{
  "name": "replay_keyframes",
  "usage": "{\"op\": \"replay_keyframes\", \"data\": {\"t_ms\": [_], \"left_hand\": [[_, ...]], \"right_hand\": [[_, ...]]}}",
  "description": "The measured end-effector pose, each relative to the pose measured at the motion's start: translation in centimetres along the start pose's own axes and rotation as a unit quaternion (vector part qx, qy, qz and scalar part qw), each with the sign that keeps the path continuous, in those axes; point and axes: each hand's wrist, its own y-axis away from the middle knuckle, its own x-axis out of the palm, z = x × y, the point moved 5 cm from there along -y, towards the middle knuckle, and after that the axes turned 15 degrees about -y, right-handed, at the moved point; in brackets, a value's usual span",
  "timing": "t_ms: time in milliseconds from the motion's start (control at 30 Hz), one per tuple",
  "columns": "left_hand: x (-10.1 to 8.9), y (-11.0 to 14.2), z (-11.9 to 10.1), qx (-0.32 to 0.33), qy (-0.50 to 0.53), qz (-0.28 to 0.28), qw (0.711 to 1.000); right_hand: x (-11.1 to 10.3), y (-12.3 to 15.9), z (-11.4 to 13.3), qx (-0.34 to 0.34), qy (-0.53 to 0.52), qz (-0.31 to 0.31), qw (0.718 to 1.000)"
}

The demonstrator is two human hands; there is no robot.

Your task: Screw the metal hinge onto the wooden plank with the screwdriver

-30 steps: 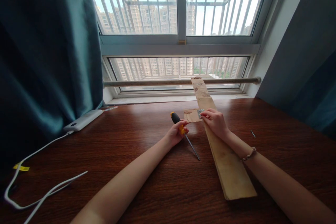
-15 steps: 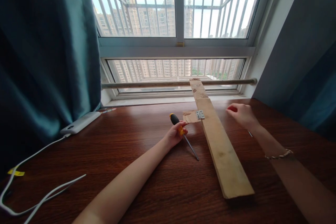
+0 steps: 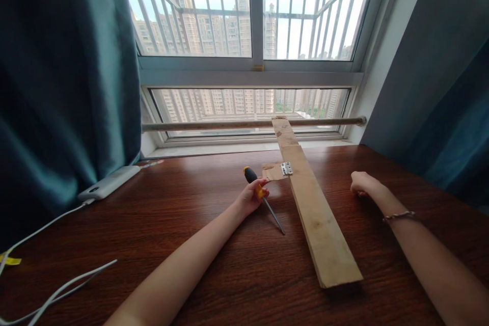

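My left hand [image 3: 252, 198] is closed around a screwdriver [image 3: 251, 175] with a black and yellow handle, its metal shaft slanting down to the right. Its fingertips also meet the edge of a small brown flat piece [image 3: 272, 171]. A silver hinge [image 3: 286, 168] with several holes spans that piece and a long pale wooden board [image 3: 321, 219]. Right of the board, my right hand [image 3: 365, 184] rests low over the tabletop with its fingers curled together. Whatever those fingers hold, if anything, is hidden.
The dark wooden table [image 3: 183, 204] reaches to the window sill. A horizontal rail [image 3: 214, 125] crosses before the window, near the far end of a second brown strip [image 3: 284, 132]. At left lie a white power strip [image 3: 109, 183], a white cable [image 3: 72, 285] and a curtain [image 3: 69, 71].
My right hand has moved right and slightly down, its fingers now curled downward. The small metal bit seen by its wrist no longer shows. My left hand keeps the screwdriver; the view has shifted slightly.
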Motion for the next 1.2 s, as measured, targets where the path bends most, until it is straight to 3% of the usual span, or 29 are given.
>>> {"op": "replay_keyframes", "data": {"t_ms": [67, 167, 267, 300, 367, 500, 733, 1000, 1200], "left_hand": [[0.0, -0.2, 0.0, 0.007, 0.005, 0.011, 1.000], [-0.1, -0.4, 0.1, 0.009, 0.013, 0.019, 1.000], [-0.1, -0.4, 0.1, 0.008, 0.017, 0.019, 1.000], [-0.1, -0.4, 0.1, 0.007, 0.018, 0.018, 1.000], [-0.1, -0.4, 0.1, 0.007, 0.019, 0.016, 1.000], [-0.1, -0.3, 0.1, 0.011, 0.021, 0.010, 1.000], [-0.3, -0.4, 0.2, 0.014, 0.018, 0.010, 1.000], [-0.2, -0.3, 0.2, 0.003, 0.018, -0.013, 1.000], [-0.1, -0.2, 0.2, 0.006, 0.020, 0.003, 1.000]], "right_hand": [[-0.3, 0.2, 1.4, -0.015, -0.001, 0.006, 1.000], [-0.3, 1.8, 5.9, -0.119, -0.097, -0.009, 0.988], [0.9, 5.4, 11.2, -0.267, -0.372, -0.029, 0.888], [1.8, 6.6, 12.5, -0.285, -0.409, -0.020, 0.867], [3.5, 8.5, 14.0, -0.297, -0.433, -0.016, 0.851], [5.2, 9.3, 14.7, -0.292, -0.410, -0.021, 0.864], [5.4, 7.7, 15.7, -0.295, -0.339, -0.016, 0.893], [5.9, 8.4, 16.3, -0.354, -0.286, -0.030, 0.890], [6.0, 8.9, 17.2, -0.371, -0.244, -0.039, 0.895]]}}
